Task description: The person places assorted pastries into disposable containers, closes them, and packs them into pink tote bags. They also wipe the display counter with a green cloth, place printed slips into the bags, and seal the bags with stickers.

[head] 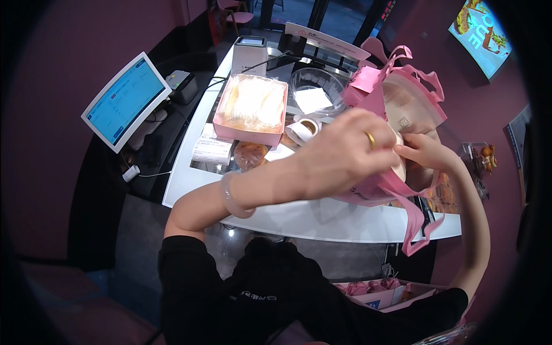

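A pink carrier bag point(366, 189) with ribbon handles stands on the right side of the white counter, its mouth towards me. Inside it a beige surface point(394, 92) with a small printed mark shows. My left hand point(349, 151), slightly blurred and wearing a ring, reaches across to the bag's mouth. Its fingertips pinch a pale edge point(401, 166) there. From the right my right hand point(424, 151) comes in, thumb and fingers closed on the same pale edge. Whether this edge belongs to the bag or to something in it, I cannot tell.
Left of the bag are an open pink box point(250, 133) of plastic-wrapped food, a clear round plastic bowl point(297, 82), a paper roll point(308, 126) and printed slips point(212, 148). A monitor point(127, 101) stands further left. One bag handle point(416, 228) hangs over the counter's front edge.
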### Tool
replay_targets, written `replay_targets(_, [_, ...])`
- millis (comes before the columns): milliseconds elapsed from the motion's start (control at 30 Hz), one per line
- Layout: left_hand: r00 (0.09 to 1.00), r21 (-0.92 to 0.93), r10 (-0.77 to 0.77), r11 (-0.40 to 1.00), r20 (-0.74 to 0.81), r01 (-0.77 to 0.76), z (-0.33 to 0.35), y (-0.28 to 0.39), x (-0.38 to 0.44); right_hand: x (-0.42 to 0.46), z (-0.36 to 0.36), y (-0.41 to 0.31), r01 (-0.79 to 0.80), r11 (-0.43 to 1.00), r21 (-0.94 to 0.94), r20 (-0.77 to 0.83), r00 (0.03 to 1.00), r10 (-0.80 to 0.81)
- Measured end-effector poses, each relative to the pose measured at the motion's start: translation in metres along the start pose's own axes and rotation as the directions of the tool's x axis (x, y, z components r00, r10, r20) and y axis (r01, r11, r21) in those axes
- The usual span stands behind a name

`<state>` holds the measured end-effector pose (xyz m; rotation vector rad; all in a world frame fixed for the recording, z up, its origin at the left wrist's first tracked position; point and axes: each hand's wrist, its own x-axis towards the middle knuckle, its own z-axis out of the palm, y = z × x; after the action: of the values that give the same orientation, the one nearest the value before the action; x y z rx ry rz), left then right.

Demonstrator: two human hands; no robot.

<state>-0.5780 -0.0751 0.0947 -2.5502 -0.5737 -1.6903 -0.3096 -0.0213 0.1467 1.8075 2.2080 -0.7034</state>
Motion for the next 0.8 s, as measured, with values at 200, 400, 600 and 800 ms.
replay_targets(200, [0.673,0.885,-0.740,0.326,0.020,0.332,-0.101,-0.119,-0.047,-0.072,-0.030,-0.036,0.334,0.933,0.133,-0.542,0.813,-0.213])
replay_targets(400, [0.555,0.780,-0.831,0.374,0.042,0.501,-0.078,-0.136,-0.080,-0.080,-0.035,-0.024,0.477,0.877,0.054,-0.680,0.661,-0.318])
replay_targets(600, [0.385,0.681,-0.916,0.210,-0.114,0.701,-0.076,-0.134,-0.073,-0.073,-0.034,-0.015,0.588,0.809,-0.017,-0.648,0.610,-0.456])
replay_targets(800, [0.420,0.802,-0.893,0.128,-0.163,0.584,-0.064,-0.122,-0.068,-0.074,-0.035,-0.001,0.565,0.815,-0.132,-0.622,0.593,-0.512])
